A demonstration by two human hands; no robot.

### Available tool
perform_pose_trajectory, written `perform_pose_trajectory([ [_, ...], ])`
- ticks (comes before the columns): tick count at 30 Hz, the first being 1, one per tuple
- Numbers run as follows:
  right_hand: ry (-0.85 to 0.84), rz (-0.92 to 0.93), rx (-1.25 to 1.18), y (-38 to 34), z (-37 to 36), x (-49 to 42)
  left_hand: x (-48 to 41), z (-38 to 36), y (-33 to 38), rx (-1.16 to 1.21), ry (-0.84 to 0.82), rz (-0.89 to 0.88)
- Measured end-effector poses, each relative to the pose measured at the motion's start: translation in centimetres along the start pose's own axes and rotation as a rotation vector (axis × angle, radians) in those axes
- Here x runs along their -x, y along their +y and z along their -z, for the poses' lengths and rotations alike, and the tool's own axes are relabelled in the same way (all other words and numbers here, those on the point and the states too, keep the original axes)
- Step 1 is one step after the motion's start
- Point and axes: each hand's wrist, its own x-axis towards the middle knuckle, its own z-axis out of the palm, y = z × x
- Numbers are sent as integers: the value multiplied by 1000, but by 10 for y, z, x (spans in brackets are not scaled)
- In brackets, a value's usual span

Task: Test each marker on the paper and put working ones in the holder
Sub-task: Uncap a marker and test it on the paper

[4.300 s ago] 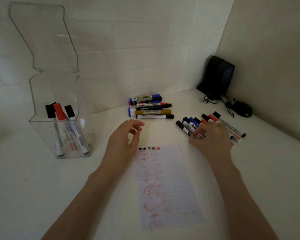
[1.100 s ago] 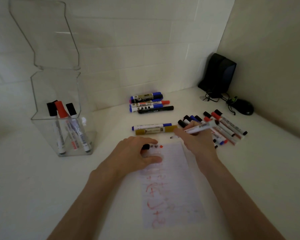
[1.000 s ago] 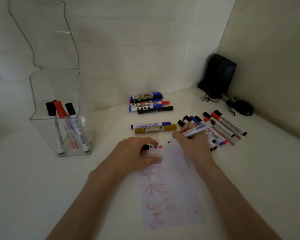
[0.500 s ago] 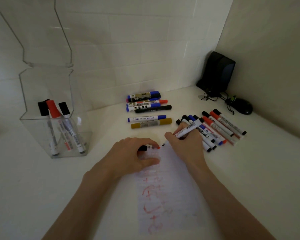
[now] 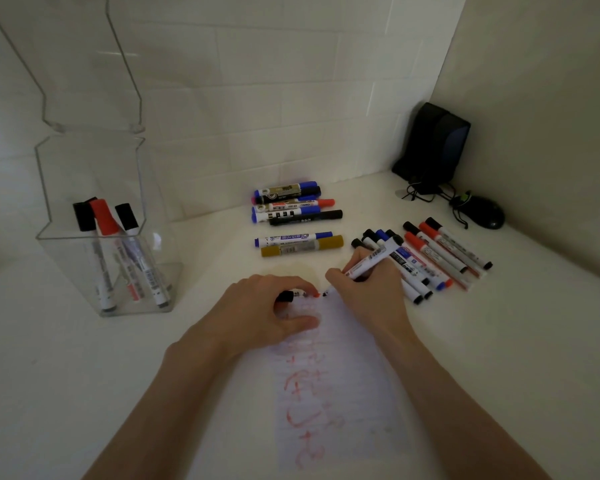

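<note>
One marker (image 5: 371, 261) under test. The right hand (image 5: 368, 289) grips it pen-fashion, low on the barrel. The barrel slants up and to the right, with the tip down at the far edge of the paper (image 5: 336, 393), just beside a small red test mark (image 5: 316, 295). The paper lies lengthways near the middle of the table's (image 5: 516, 358) near edge, with red scribbles down it.

The left hand (image 5: 271, 317) rests on the paper's far left corner, thumb flat on the sheet and fingers arched. A small dark thing (image 5: 286, 296) sits under the fingertips. We cannot tell whether it is a cap pinched there or a mark on the sheet. So we cannot say whether this hand grips or only presses.

The holder (image 5: 59, 174) is clear and tall, with its lid (image 5: 77, 64) tipped up. It stands toward the table's far left corner, well apart from the paper. Three markers (image 5: 101, 223) lean inside it, caps up.

Handling, as we judge it:
- The marker looks light, with a stiff, smooth, round plastic barrel, so it will likely roll if laid down loose.
- The low grip suits writing. For the drop into the holder we would take it higher, about mid-barrel, and recap it first.
- The paper is thin and will probably slide under a stroke unless pinned.
- The holder looks rigid, but light enough to shift if knocked.

A row of thin markers (image 5: 440, 251) lies just right of the writing hand. Thicker markers (image 5: 291, 206) lie toward the far edge.
</note>
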Motion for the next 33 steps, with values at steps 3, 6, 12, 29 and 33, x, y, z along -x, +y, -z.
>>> perform_pose_trajectory([
  [3,-3,11,-4,0,0,-1,-1,0,0,-1,-13,2],
  [6,21,16,-21,1,1,-2,-1,1,1,7,-26,8],
  [12,18,5,-11,2,1,-2,0,3,2,1,-35,20],
  [29,-3,-163,-405,-23,20,-2,6,12,-2,365,225,-68],
  [33,-102,-144,-453,-25,22,0,4,15,1,569,261,-7],
])
